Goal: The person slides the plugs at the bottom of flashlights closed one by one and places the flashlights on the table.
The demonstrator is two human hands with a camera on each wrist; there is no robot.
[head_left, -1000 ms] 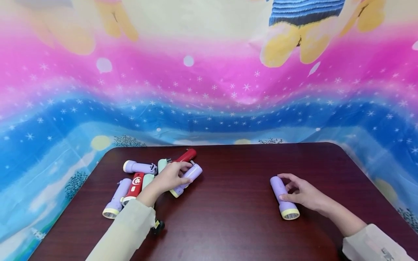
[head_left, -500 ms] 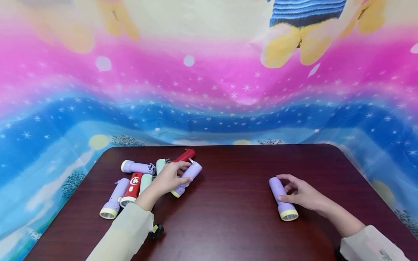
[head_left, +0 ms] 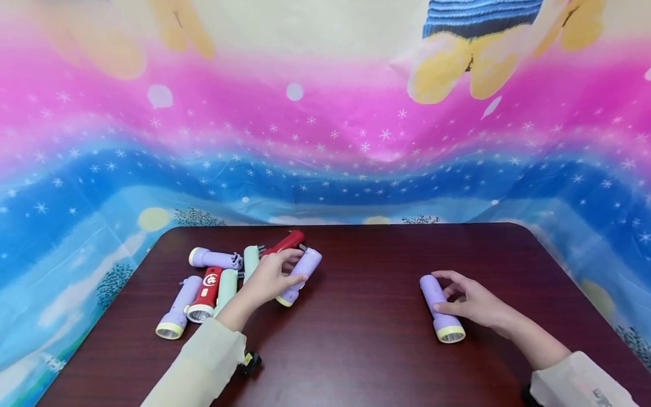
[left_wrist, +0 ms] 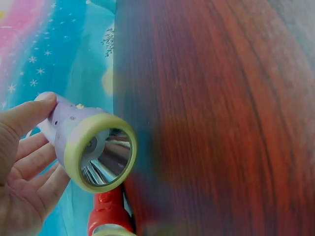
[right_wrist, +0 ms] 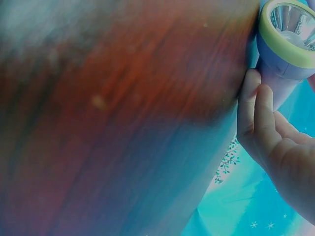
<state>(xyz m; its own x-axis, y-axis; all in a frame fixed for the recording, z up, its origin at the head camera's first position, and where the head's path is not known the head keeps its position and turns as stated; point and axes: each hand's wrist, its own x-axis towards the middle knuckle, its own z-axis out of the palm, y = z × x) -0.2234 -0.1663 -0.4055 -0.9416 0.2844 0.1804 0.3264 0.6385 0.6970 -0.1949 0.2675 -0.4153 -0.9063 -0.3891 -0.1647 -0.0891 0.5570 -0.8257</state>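
Note:
My left hand (head_left: pixel 265 278) grips a purple flashlight (head_left: pixel 310 262) by its barrel, thumb on the near side. Its yellow-rimmed head points down toward me, and plug prongs stick out near the tail. In the left wrist view the reflector of this flashlight (left_wrist: pixel 106 155) faces the camera, above a red flashlight (left_wrist: pixel 109 216). Over on the right, my right hand (head_left: pixel 473 302) holds a second purple flashlight (head_left: pixel 432 293) on the table, thumb and fingers around the barrel. The right wrist view shows fingers (right_wrist: pixel 264 105) against the barrel below its yellow rim (right_wrist: pixel 280 46).
Left of my left hand lie two more purple flashlights (head_left: pixel 211 258) (head_left: pixel 184 297), a red one (head_left: pixel 209 287) and two mint green ones (head_left: pixel 228 284) (head_left: pixel 251 259). Another red flashlight (head_left: pixel 289 242) lies behind it. A patterned cloth (head_left: pixel 325 141) hangs behind the dark wooden table (head_left: pixel 366 328).
My left hand has shifted slightly to the right with its purple flashlight, away from the pile. My right hand and its flashlight have stayed in place.

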